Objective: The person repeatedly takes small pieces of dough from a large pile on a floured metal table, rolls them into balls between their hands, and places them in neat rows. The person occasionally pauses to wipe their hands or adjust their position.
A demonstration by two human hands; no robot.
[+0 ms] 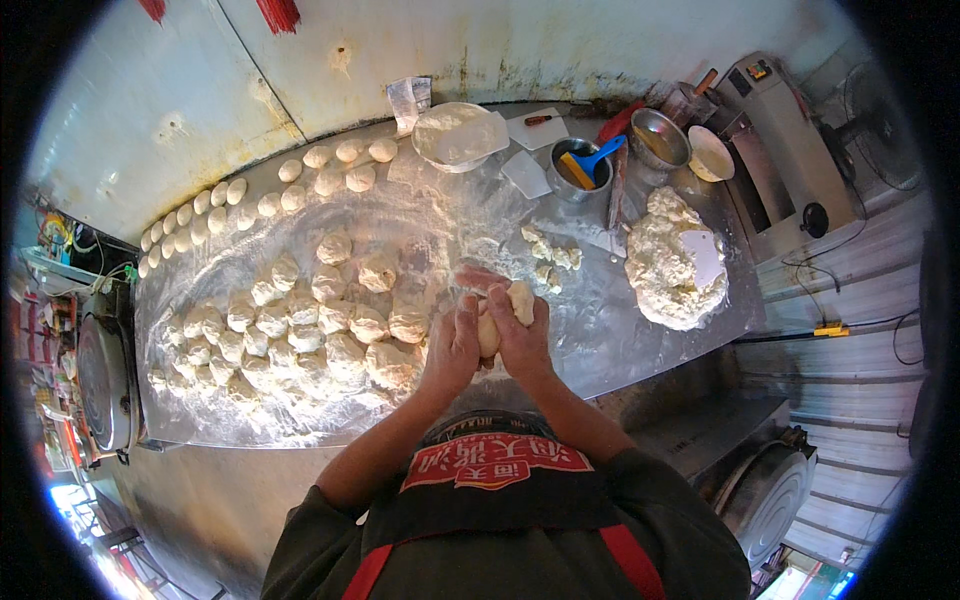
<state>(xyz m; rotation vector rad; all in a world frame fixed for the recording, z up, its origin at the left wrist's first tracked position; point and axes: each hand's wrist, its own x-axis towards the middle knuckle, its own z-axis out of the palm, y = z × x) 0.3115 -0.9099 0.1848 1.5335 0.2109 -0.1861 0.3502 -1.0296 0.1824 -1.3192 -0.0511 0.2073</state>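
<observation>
Both my hands are together at the table's near edge around one piece of pale dough (489,335). My left hand (452,341) presses on its left side, the thumb pointing away from me. From the right, my right hand (521,330) curls over the dough, and a dough lump (522,300) bulges beside its fingers. Whether the two bits are joined is hidden by the fingers. Left of my hands, several rough floured dough lumps (369,324) lie in loose rows. Small dough scraps (566,259) sit just beyond my right hand.
A large dough mass (660,262) with a white scraper (702,257) lies at right. Smooth dough balls (292,198) line the back left. Behind stand a flour basin (454,135), a metal pot (577,184) with a blue-handled brush (600,155), a bowl (660,140) and a machine (787,157).
</observation>
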